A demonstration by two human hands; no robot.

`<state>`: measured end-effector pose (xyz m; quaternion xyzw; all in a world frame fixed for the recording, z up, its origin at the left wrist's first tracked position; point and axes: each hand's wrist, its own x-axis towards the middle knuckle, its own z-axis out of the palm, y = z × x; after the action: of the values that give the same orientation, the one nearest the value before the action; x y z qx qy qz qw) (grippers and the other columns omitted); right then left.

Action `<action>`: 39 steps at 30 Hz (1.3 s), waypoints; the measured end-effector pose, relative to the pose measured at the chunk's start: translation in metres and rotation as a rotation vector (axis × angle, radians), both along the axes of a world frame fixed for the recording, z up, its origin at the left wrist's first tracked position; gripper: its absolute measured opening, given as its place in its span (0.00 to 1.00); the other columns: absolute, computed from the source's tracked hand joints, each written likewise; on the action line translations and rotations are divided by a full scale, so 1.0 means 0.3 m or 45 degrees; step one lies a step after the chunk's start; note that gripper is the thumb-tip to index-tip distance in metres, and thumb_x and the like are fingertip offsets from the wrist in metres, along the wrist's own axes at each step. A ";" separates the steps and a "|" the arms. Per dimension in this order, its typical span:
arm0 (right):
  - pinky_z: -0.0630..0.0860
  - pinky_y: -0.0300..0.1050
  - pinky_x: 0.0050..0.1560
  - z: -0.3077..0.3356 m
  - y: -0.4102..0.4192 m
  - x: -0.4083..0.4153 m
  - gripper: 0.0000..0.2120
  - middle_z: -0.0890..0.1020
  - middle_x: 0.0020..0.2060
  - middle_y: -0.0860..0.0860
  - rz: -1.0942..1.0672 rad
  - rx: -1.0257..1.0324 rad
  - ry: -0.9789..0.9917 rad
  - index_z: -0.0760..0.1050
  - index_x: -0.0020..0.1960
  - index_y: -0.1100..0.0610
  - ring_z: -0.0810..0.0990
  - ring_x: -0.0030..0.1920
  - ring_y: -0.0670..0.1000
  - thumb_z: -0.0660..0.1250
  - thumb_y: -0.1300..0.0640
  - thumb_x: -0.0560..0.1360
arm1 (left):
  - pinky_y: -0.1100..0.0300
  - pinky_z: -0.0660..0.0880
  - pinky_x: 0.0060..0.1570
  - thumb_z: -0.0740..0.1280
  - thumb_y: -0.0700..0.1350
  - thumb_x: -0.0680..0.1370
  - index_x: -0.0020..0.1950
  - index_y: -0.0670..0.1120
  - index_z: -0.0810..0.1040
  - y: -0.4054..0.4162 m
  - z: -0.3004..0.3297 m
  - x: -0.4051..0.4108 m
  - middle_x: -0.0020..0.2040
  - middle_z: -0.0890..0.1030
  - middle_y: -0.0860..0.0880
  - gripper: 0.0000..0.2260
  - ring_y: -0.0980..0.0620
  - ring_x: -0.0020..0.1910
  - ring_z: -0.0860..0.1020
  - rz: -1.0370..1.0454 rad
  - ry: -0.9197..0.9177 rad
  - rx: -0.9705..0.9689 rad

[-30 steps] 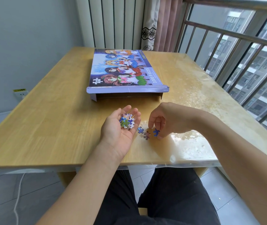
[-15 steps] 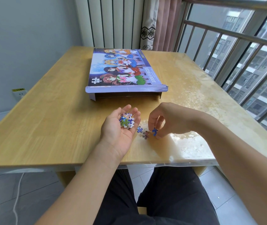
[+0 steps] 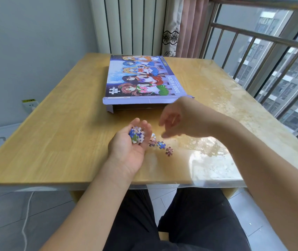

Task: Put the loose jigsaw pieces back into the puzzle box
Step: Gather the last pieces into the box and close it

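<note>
The puzzle box (image 3: 144, 78) lies flat in the middle of the wooden table (image 3: 63, 124), its purple end flap open toward me. My left hand (image 3: 128, 147) rests palm up near the front edge, cupped around a small heap of jigsaw pieces (image 3: 137, 135). Just right of its fingertips, several loose pieces lie on the table, among them a blue one (image 3: 161, 145) and a pink one (image 3: 169, 151). My right hand (image 3: 177, 118) hovers blurred above those pieces, its fingers loosely apart and nothing visible in them.
A clear plastic sheet covers the right part of the table (image 3: 217, 142). Metal window bars (image 3: 264, 69) run along the right side. A radiator (image 3: 126, 24) and curtain (image 3: 180, 26) stand behind the table. My legs (image 3: 180, 223) are under the front edge.
My right hand has lifted off the loose pieces it was pinching at and moved up toward the box. The pieces on the table have shifted slightly. My left hand stays cupped.
</note>
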<state>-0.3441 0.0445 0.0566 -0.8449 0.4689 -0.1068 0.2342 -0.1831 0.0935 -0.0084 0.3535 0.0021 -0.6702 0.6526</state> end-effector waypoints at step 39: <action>0.81 0.51 0.46 -0.066 0.033 0.022 0.16 0.84 0.40 0.48 0.029 0.174 0.310 0.81 0.48 0.53 0.83 0.42 0.51 0.83 0.59 0.63 | 0.52 0.80 0.58 0.58 0.44 0.86 0.62 0.37 0.79 0.010 0.003 0.004 0.53 0.83 0.38 0.14 0.43 0.50 0.83 -0.036 -0.106 -0.013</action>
<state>-0.3375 0.0543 0.0368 -0.8390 0.4903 0.0313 0.2340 -0.1818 0.0964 -0.0077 0.3776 -0.0335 -0.6640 0.6445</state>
